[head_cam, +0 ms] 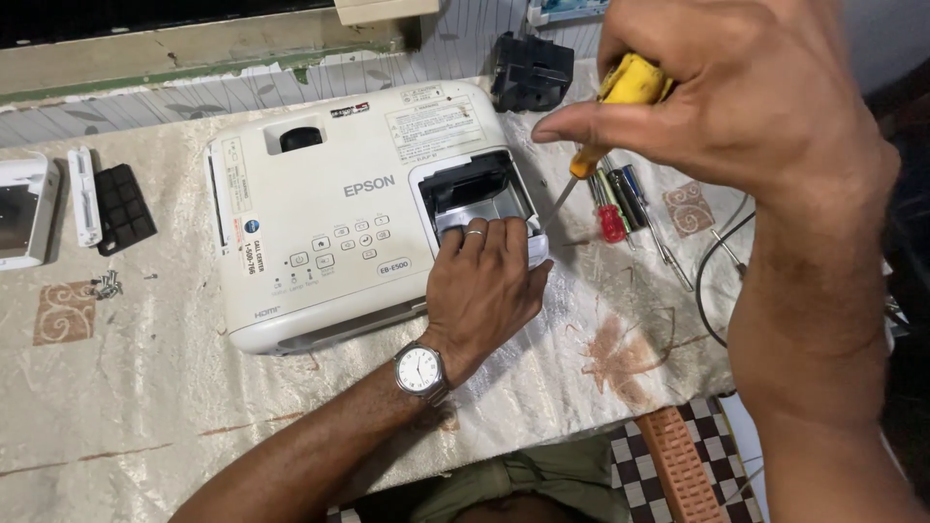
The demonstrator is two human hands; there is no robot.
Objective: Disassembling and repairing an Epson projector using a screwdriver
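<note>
In the head view, one white projector (pixel 320 213) was seen on the bench (pixel 145 387). The left hand (pixel 481 281) was pressed flat over its open compartment (pixel 475 189); the right hand (pixel 736 87) was closed around one yellow-handled screwdriver (pixel 605 126). Three more screwdrivers (pixel 620 199) lay beside it.

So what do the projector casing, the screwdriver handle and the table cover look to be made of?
Projector casing: likely moulded plastic, smooth white and matte, with rounded edges. Screwdriver handle: probably hard plastic, glossy yellow. Table cover: seemingly a satiny fabric, going by its creases and sheen.
</note>
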